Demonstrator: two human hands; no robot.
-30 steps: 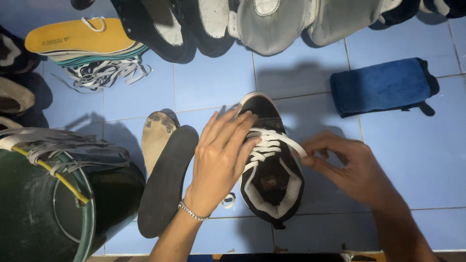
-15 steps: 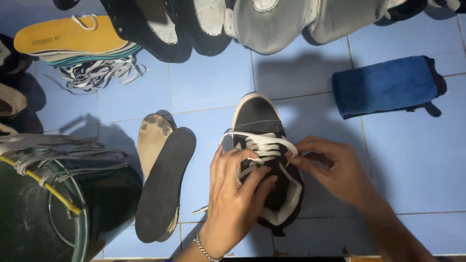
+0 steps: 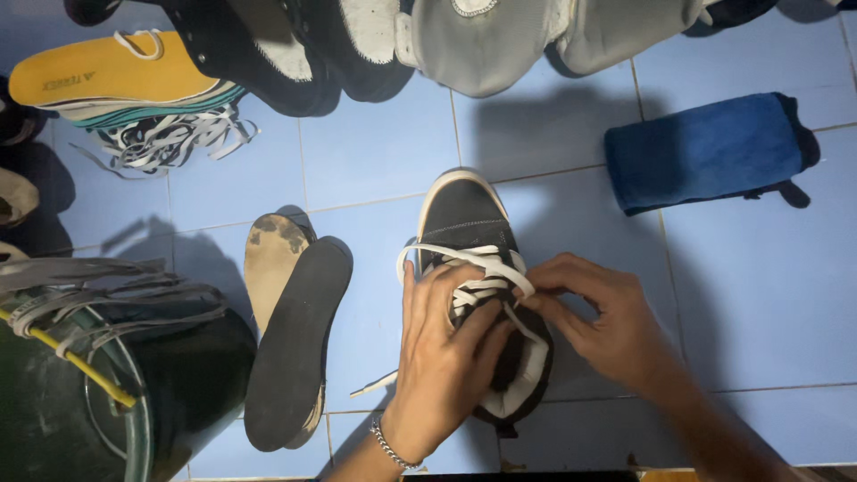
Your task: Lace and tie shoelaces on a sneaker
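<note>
A black sneaker (image 3: 464, 219) with a white sole rim and white laces (image 3: 464, 259) stands on the blue tiled floor, toe pointing away from me. My left hand (image 3: 442, 357) lies over the shoe's tongue and left side, fingers pinching a lace; a chain bracelet is on its wrist. My right hand (image 3: 607, 326) grips the lace at the shoe's right side, fingertips meeting the left hand's over the eyelets. A loose lace end (image 3: 373, 384) trails out to the left of the shoe.
Two insoles (image 3: 295, 339) lie left of the shoe. A dark bucket (image 3: 178, 384) draped with grey laces stands at the lower left. A folded blue cloth (image 3: 705, 152) lies upper right. More shoes (image 3: 482, 45), a yellow insole (image 3: 107, 76) and loose white laces (image 3: 170, 143) line the far edge.
My left hand has slid down from the shoe's left side onto its tongue, and both hands have closed together on the laces. The view has shifted slightly.
</note>
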